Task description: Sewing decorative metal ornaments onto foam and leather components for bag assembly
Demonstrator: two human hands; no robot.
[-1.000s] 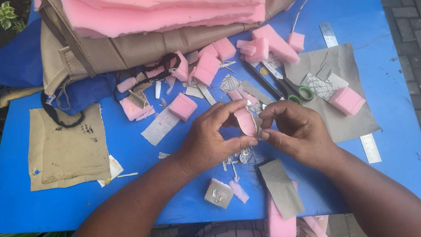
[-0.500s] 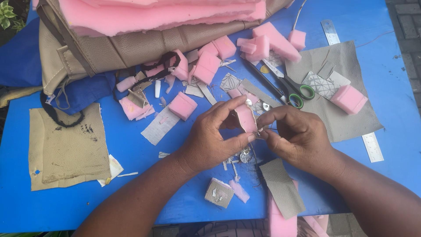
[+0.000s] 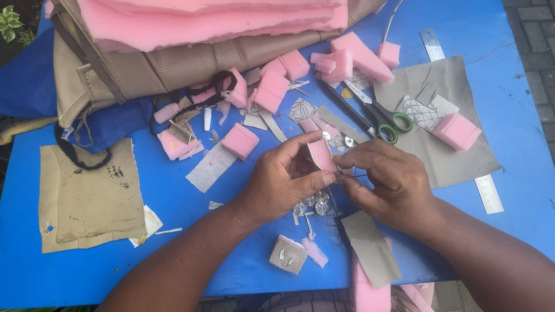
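Two hands are joined over the blue desk [image 3: 173,231]: a small pink foam piece [image 3: 321,155] is pinched by the left hand [image 3: 277,185], while a thin needle-like thing seems held in the closed right hand [image 3: 390,179]; steady fingers are probably needed.

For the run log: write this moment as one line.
left hand: pinches pink foam piece | right hand: fingertips at the piece's lower edge | scissors: lying behind on blue table

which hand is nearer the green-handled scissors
Right. The right hand sits just below the green-handled scissors; the left hand is farther off, down to their left.
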